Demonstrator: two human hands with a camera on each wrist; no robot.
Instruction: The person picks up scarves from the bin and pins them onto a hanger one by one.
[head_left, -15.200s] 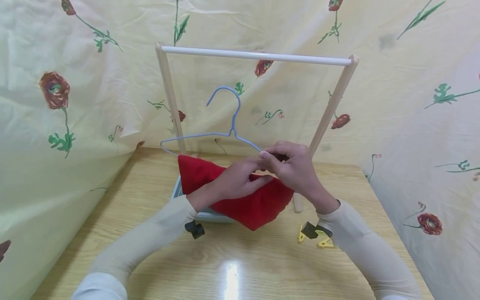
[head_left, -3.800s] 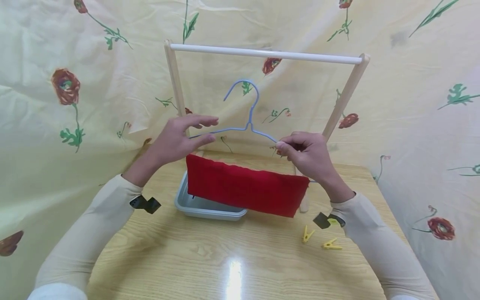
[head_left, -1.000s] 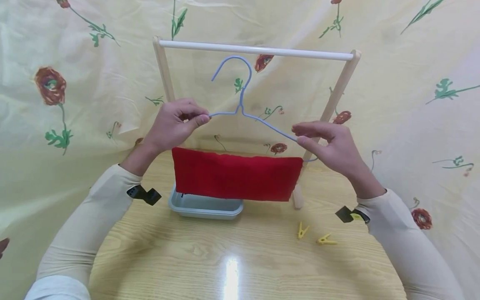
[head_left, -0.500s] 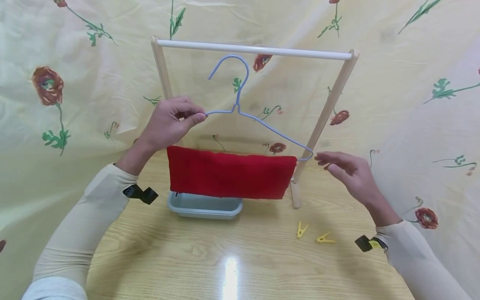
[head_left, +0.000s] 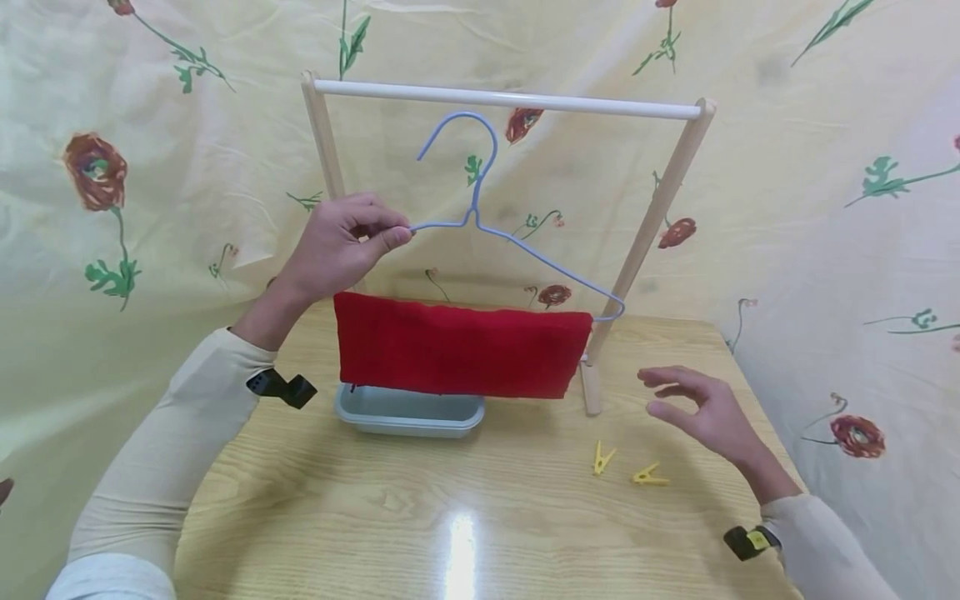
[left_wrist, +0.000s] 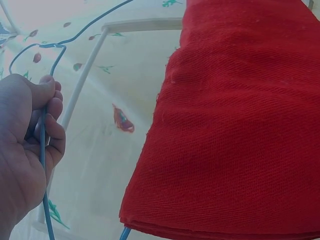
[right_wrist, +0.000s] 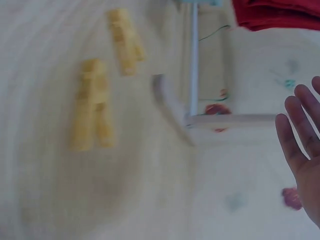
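A blue wire hanger [head_left: 546, 259] is held up in front of the rack, its hook pointing upward. My left hand [head_left: 341, 242] pinches the hanger's left shoulder between thumb and fingers; the left wrist view shows the wire running across the palm of that left hand [left_wrist: 25, 135]. Folded over the hanger's lower bar hangs a red cloth [head_left: 463, 352], whose near face fills much of the left wrist view. My right hand [head_left: 701, 412] is in the air at the right, fingers apart and holding nothing. Two yellow clothespins [head_left: 602, 459] lie on the table nearest to it.
Behind the hanger stands a wooden rack with a white rail [head_left: 510, 98]. A light blue tray [head_left: 412, 429] sits under the cloth, partly covered by it. The wooden table [head_left: 360, 525] is enclosed by a flowered curtain [head_left: 187, 167].
My right hand has let go of the hanger's right side and moved down and to the right. Earlier it held the hanger while the left hand was loose; now the left hand alone holds it.
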